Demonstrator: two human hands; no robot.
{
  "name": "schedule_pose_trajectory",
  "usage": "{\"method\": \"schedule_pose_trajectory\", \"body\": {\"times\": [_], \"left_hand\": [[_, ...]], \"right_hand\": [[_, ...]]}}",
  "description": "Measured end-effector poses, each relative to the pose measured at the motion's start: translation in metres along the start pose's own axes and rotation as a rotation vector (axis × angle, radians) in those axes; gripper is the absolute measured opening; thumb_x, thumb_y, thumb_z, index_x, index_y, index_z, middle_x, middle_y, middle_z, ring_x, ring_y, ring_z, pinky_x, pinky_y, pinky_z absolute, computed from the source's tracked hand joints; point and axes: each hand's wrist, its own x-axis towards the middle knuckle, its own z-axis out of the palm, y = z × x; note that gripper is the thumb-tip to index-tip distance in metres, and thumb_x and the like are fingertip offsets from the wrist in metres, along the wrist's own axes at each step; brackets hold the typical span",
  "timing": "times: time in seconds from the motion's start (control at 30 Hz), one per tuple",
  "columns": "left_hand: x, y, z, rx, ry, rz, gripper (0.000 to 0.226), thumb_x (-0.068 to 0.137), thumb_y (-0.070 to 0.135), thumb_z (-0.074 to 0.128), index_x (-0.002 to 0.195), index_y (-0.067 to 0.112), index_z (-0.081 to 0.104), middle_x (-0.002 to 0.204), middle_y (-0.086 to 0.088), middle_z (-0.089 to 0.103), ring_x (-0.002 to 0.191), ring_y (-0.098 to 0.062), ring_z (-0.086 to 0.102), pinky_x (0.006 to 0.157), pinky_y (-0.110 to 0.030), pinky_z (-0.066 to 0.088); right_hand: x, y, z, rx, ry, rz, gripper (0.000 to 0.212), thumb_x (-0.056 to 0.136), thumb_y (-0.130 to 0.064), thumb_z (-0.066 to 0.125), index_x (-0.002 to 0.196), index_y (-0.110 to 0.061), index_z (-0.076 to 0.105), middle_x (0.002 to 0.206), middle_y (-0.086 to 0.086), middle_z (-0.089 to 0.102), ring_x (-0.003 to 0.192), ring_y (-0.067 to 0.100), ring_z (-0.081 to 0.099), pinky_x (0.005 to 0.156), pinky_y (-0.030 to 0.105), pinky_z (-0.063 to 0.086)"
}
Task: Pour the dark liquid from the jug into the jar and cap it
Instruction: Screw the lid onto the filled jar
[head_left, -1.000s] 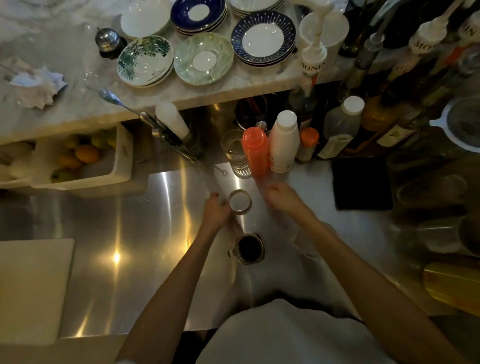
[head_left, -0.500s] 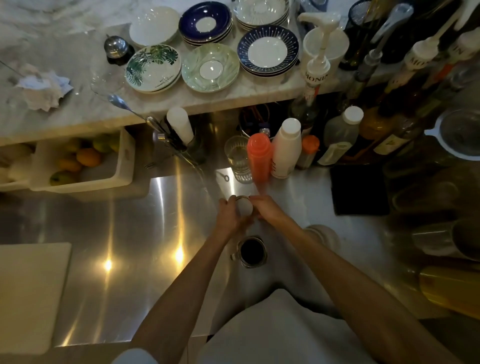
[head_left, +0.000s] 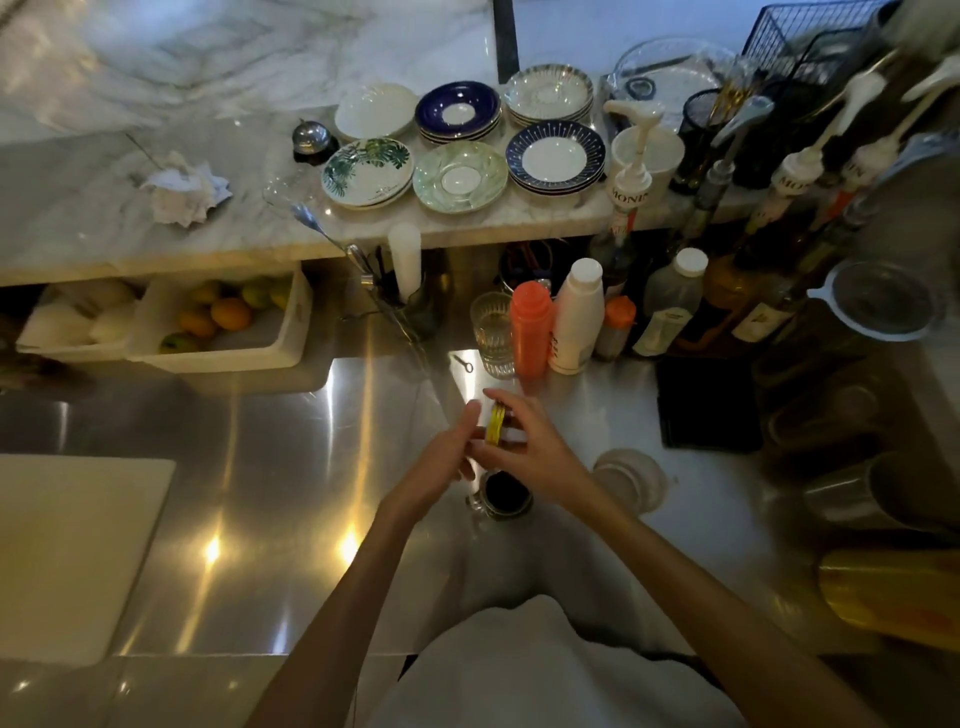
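Observation:
A small glass jug (head_left: 503, 494) of dark liquid stands on the steel counter (head_left: 291, 467), just below my hands. Above it, a gold jar lid (head_left: 495, 425) is turned on edge between both hands. My right hand (head_left: 524, 447) pinches the lid's rim from above and below. My left hand (head_left: 441, 457) lies against the lid's left face with its fingers nearly straight. The jar's glass body is hidden behind my hands.
Behind my hands stand a ribbed glass (head_left: 492, 332), an orange bottle (head_left: 530, 327) and a white bottle (head_left: 576, 317). A clear round container (head_left: 631, 478) sits to the right, with a dark mat (head_left: 706, 405) beyond it. Syrup bottles crowd the right; a white board (head_left: 72, 556) lies left.
My right hand came in to join the left on the gold-rimmed jar top. The lid, seen flat from above before, is now raised and turned on edge between my hands.

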Motion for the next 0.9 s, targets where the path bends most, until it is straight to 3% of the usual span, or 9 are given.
{"method": "schedule_pose_trajectory", "body": {"times": [0.13, 0.2, 0.3, 0.37, 0.43, 0.53, 0.73, 0.8, 0.9], "left_hand": [[-0.02, -0.051, 0.006, 0.047, 0.264, 0.038, 0.025, 0.092, 0.017, 0.053, 0.116, 0.02, 0.06, 0.107, -0.006, 0.064, 0.105, -0.028, 0.061, 0.09, -0.036, 0.052], [-0.021, -0.076, 0.011, 0.288, 0.168, -0.026, 0.058, 0.085, 0.008, 0.068, 0.139, 0.015, 0.047, 0.131, -0.01, 0.056, 0.126, -0.031, 0.053, 0.104, -0.042, 0.046], [-0.017, -0.096, 0.019, 0.515, -0.048, -0.038, 0.093, 0.084, 0.027, 0.078, 0.156, 0.012, 0.02, 0.16, -0.009, 0.029, 0.147, -0.028, 0.03, 0.118, -0.039, 0.027], [-0.015, -0.096, 0.022, 0.456, -0.086, 0.024, 0.093, 0.081, 0.028, 0.081, 0.153, 0.017, 0.024, 0.156, -0.004, 0.034, 0.144, -0.024, 0.034, 0.114, -0.025, 0.029], [-0.012, -0.087, 0.024, 0.359, -0.076, 0.089, 0.072, 0.079, 0.022, 0.082, 0.137, 0.033, 0.041, 0.137, 0.005, 0.05, 0.127, -0.012, 0.05, 0.106, -0.014, 0.038], [-0.011, -0.078, 0.026, 0.196, -0.101, 0.139, 0.057, 0.075, 0.022, 0.075, 0.122, 0.038, 0.047, 0.123, 0.006, 0.058, 0.11, -0.009, 0.059, 0.101, -0.025, 0.048], [0.006, -0.088, 0.031, 0.127, -0.062, 0.141, 0.063, 0.076, 0.002, 0.082, 0.133, 0.002, 0.055, 0.13, -0.02, 0.063, 0.12, -0.033, 0.061, 0.106, -0.05, 0.047], [0.01, -0.091, 0.031, 0.101, -0.077, 0.11, 0.066, 0.073, -0.001, 0.084, 0.133, 0.002, 0.055, 0.13, -0.019, 0.063, 0.12, -0.034, 0.061, 0.106, -0.048, 0.047], [0.011, -0.094, 0.034, 0.087, -0.101, 0.13, 0.068, 0.069, -0.001, 0.087, 0.129, 0.012, 0.057, 0.125, -0.007, 0.065, 0.116, -0.023, 0.063, 0.099, -0.029, 0.052]], "right_hand": [[-0.039, 0.029, 0.004, -0.416, -0.016, -0.035, 0.081, 0.074, -0.051, 0.074, 0.141, -0.048, 0.028, 0.131, -0.01, 0.028, 0.12, 0.012, 0.039, 0.101, 0.03, 0.043], [-0.046, 0.039, 0.001, -0.551, -0.01, -0.032, 0.086, 0.072, -0.047, 0.075, 0.142, -0.044, 0.025, 0.133, -0.006, 0.031, 0.12, 0.015, 0.04, 0.101, 0.031, 0.042], [-0.037, 0.039, -0.005, -0.666, -0.076, 0.014, 0.085, 0.072, -0.038, 0.078, 0.142, -0.033, 0.03, 0.14, -0.003, 0.034, 0.125, 0.018, 0.039, 0.102, 0.033, 0.042], [-0.029, 0.035, -0.001, -0.752, -0.18, 0.001, 0.084, 0.071, -0.036, 0.077, 0.142, -0.027, 0.034, 0.141, 0.0, 0.036, 0.125, 0.019, 0.038, 0.102, 0.035, 0.042], [-0.024, 0.033, 0.005, -0.793, -0.237, -0.018, 0.082, 0.071, -0.034, 0.078, 0.141, -0.024, 0.037, 0.139, 0.002, 0.039, 0.123, 0.021, 0.039, 0.101, 0.036, 0.043], [-0.02, 0.031, 0.015, -0.903, -0.249, -0.061, 0.074, 0.073, -0.028, 0.076, 0.138, -0.022, 0.041, 0.135, 0.003, 0.045, 0.119, 0.022, 0.042, 0.098, 0.036, 0.044], [-0.015, 0.025, 0.025, -1.131, -0.28, -0.08, 0.056, 0.082, -0.022, 0.068, 0.133, -0.018, 0.047, 0.132, 0.006, 0.047, 0.118, 0.027, 0.045, 0.092, 0.042, 0.046], [-0.011, 0.022, 0.026, -1.17, -0.306, -0.059, 0.059, 0.08, -0.026, 0.071, 0.133, -0.017, 0.047, 0.132, 0.007, 0.048, 0.117, 0.028, 0.046, 0.091, 0.042, 0.048], [-0.007, 0.02, 0.025, -1.19, -0.327, -0.038, 0.064, 0.078, -0.03, 0.074, 0.135, -0.018, 0.046, 0.132, 0.007, 0.048, 0.115, 0.027, 0.046, 0.09, 0.04, 0.048]]}}
